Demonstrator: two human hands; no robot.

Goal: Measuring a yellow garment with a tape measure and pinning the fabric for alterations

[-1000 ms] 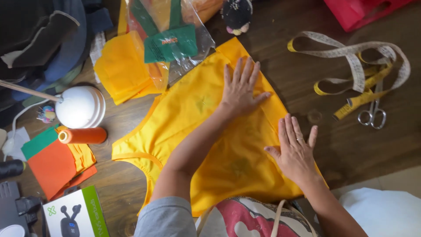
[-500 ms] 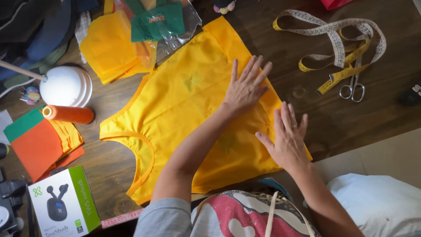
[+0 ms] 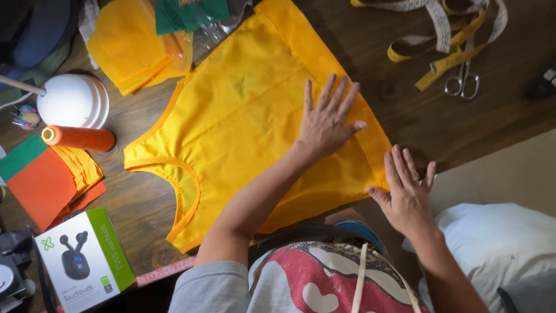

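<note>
While hands press yellow garment (image 3: 243,122), scissors (image 3: 461,81) lie near.

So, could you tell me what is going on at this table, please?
A person is pressing both hands flat on a yellow sleeveless garment spread over a dark wooden table. The left hand lies on the cloth's middle; the right hand rests at its edge nearest the person. Beside it sit an orange thread spool, folded orange fabric, scissors and a measuring tape.
</note>
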